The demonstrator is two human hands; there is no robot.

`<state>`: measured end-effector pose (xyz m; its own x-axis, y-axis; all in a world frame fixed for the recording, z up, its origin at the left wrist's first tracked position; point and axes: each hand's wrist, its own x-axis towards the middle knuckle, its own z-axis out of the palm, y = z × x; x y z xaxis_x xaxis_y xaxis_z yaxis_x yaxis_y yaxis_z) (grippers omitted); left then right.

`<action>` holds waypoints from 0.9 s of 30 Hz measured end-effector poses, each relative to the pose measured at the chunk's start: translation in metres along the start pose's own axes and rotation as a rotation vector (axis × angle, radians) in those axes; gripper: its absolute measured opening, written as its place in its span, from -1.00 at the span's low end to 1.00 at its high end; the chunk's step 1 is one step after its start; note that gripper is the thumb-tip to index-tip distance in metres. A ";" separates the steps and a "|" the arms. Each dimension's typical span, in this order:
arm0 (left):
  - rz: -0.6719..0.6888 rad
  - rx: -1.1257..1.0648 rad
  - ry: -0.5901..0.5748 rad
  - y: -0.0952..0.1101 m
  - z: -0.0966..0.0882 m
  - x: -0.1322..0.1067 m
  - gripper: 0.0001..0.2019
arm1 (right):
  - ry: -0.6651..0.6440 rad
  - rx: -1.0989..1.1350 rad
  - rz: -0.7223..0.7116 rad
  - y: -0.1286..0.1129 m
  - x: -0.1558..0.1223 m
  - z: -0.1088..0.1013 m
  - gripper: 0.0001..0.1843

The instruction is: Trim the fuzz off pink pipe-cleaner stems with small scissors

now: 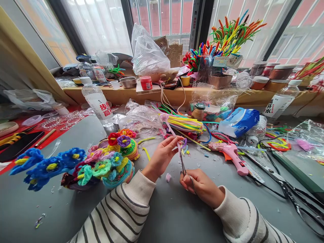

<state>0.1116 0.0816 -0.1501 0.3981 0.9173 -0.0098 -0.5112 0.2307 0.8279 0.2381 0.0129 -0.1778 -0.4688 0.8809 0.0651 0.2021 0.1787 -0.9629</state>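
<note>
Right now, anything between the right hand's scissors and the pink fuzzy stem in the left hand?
Nothing visible. The scissors in the right hand overlap the lower part of the pink fuzzy stem in this view; contact can't be confirmed. The left hand grips it just above the blades.

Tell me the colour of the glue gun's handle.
The glue gun's handle is pink, best seen in the head view.
</note>
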 end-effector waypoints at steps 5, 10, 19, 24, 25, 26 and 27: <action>0.012 -0.009 0.026 0.001 0.000 0.000 -0.85 | 0.035 -0.050 0.013 0.001 0.001 0.000 -0.37; 0.020 -0.020 0.034 0.002 0.000 -0.001 -0.86 | 0.047 -0.090 0.025 0.002 0.002 -0.001 -0.37; -0.001 -0.019 -0.020 0.000 0.000 -0.001 -0.84 | -0.068 0.049 0.008 0.000 -0.001 0.000 -0.33; -0.031 -0.001 -0.045 0.000 0.002 -0.002 -0.84 | -0.093 0.024 0.010 -0.003 0.000 -0.001 -0.31; -0.034 0.003 -0.046 0.001 0.002 -0.003 -0.84 | -0.090 0.021 0.005 -0.003 0.000 -0.002 -0.30; -0.037 0.008 -0.046 0.001 0.002 -0.003 -0.85 | -0.086 0.020 -0.001 -0.002 0.000 -0.002 -0.31; -0.041 0.012 -0.046 0.001 0.003 -0.003 -0.85 | -0.079 0.019 -0.008 -0.002 0.000 -0.002 -0.31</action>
<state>0.1120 0.0780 -0.1478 0.4529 0.8914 -0.0181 -0.4845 0.2631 0.8343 0.2393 0.0139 -0.1756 -0.5370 0.8419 0.0522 0.1823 0.1763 -0.9673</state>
